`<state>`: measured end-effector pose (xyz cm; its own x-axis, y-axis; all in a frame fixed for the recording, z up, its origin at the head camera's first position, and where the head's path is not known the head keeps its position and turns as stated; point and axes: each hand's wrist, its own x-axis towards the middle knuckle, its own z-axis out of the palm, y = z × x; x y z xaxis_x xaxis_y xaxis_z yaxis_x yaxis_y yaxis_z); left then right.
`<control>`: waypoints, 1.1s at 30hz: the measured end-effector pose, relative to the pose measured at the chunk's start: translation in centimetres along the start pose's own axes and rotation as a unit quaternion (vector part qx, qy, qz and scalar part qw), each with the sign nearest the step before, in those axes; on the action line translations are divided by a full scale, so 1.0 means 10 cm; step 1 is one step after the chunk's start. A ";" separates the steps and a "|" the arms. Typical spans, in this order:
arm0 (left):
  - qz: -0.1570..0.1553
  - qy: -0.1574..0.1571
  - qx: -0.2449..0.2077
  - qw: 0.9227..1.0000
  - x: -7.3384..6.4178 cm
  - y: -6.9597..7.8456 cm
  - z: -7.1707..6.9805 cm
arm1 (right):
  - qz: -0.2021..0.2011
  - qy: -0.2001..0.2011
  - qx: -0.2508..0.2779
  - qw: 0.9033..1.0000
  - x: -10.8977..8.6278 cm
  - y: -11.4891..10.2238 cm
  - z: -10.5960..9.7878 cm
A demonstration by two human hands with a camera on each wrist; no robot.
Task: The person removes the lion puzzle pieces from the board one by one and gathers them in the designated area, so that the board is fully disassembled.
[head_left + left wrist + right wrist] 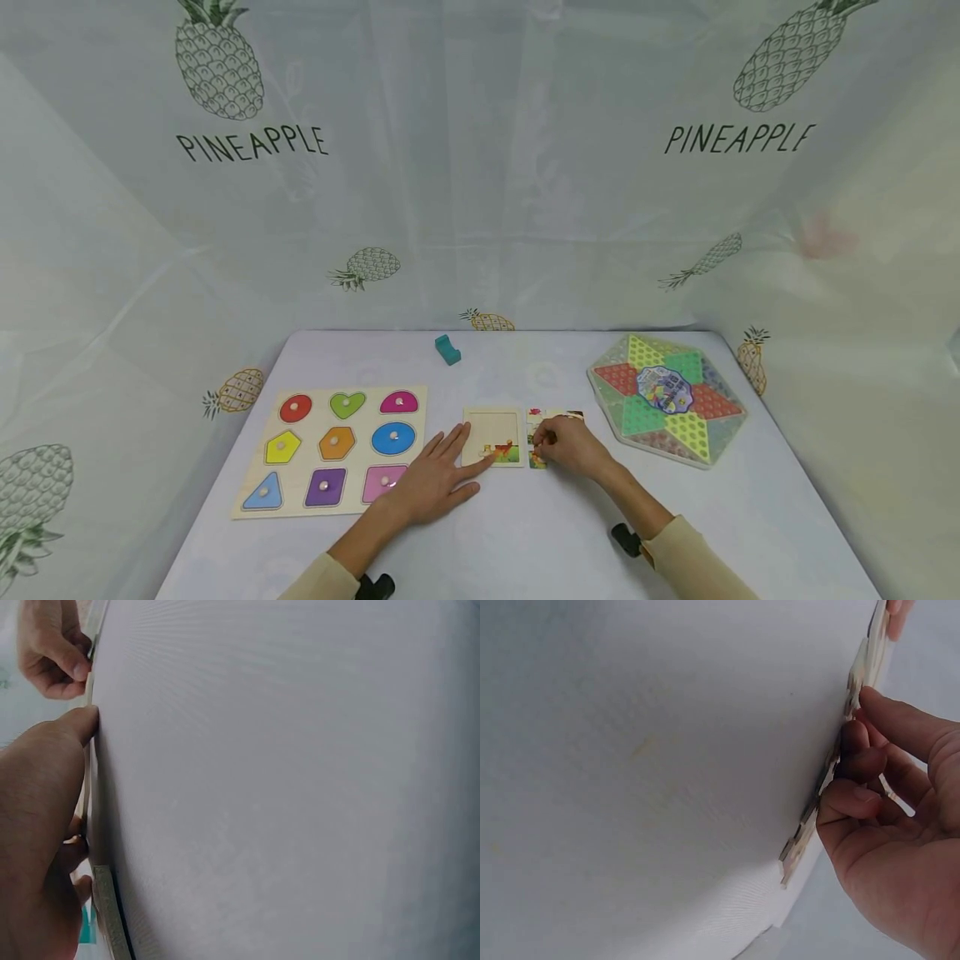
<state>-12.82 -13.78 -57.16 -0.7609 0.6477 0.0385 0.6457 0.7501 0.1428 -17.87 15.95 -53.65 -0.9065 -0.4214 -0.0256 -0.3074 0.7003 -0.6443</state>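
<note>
A small square wooden puzzle tray (pixel 491 427) lies mid-table, with a picture piece (pixel 512 450) in its lower right part. My left hand (pixel 429 487) rests with fingers spread and fairly straight, its fingertips on the tray's left and lower edges. Just right of the tray are loose jigsaw pieces (pixel 536 417) with coloured pictures, partly covered by my right hand (pixel 572 446). That hand's fingers are curled and pinch a piece low at the table; the hand hides most of it. In the right wrist view the pieces (pixel 799 851) show edge-on beneath the fingers (pixel 851 801).
A wooden shape board (pixel 292 475) with knobbed coloured shapes lies left, partly beneath the left forearm. A hexagonal Chinese checkers board (pixel 645 442) sits at the right. Near the table's back edge is a small teal block (pixel 447 350). A pineapple-print curtain (pixel 480 183) hangs behind.
</note>
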 end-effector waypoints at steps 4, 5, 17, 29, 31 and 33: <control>-0.003 -0.001 -0.009 1.000 0.00 0.00 -0.01 | 0.022 0.000 0.013 1.000 0.04 -0.02 -0.01; -0.004 -0.001 -0.013 1.000 0.00 0.00 -0.02 | 0.026 0.000 0.017 1.000 0.05 -0.02 -0.01; 0.000 0.016 -0.021 1.000 0.11 0.03 -0.08 | -0.007 -0.028 0.026 0.999 0.33 -0.22 0.01; 0.029 0.004 0.001 1.000 0.30 0.02 -0.06 | -0.055 -0.098 -0.014 0.994 0.47 -0.38 0.21; 0.028 -0.002 -0.002 1.000 0.29 0.01 -0.04 | -0.058 -0.100 -0.022 0.993 0.45 -0.39 0.22; 0.028 -0.007 -0.005 1.000 0.29 0.01 -0.03 | -0.067 -0.099 -0.025 0.993 0.44 -0.40 0.22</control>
<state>-14.99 -11.89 -56.78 -0.7229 0.6901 0.0337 0.6863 0.7116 0.1504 -19.97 10.06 -52.90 -0.7832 -0.6144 -0.0955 -0.4395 0.6557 -0.6139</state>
